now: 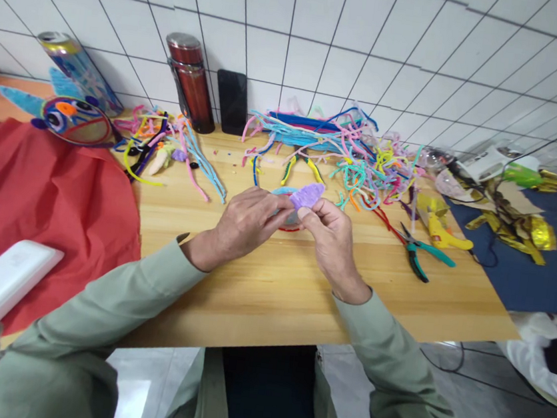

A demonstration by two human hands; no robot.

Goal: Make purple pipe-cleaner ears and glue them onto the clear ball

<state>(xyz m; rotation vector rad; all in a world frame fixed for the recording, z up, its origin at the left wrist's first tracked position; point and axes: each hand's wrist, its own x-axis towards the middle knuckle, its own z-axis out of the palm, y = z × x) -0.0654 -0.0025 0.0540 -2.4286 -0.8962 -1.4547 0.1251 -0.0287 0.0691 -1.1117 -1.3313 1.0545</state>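
Observation:
A fuzzy purple piece [307, 196], flat and leaf-shaped, is pinched between my two hands above the wooden table. My left hand [251, 223] has its fingers closed at the piece's left end. On its right lower edge, my right hand [328, 238] grips with thumb and bent fingers. Behind and below the hands lies a round item with a red rim [290, 228] and a light blue upper edge, mostly hidden by them. Just beyond it are yellow-and-black plier handles [289, 168], partly under a pile of pipe cleaners [307, 135].
Teal-handled pliers [427, 251] and a yellow glue gun [441, 233] lie at right. A red thermos [191, 81] and a phone [231, 103] stand against the tiled wall. On the left are a can [80, 69], a decorated fuzzy fish [75, 120], red cloth [84, 193] and a white power bank [2, 295].

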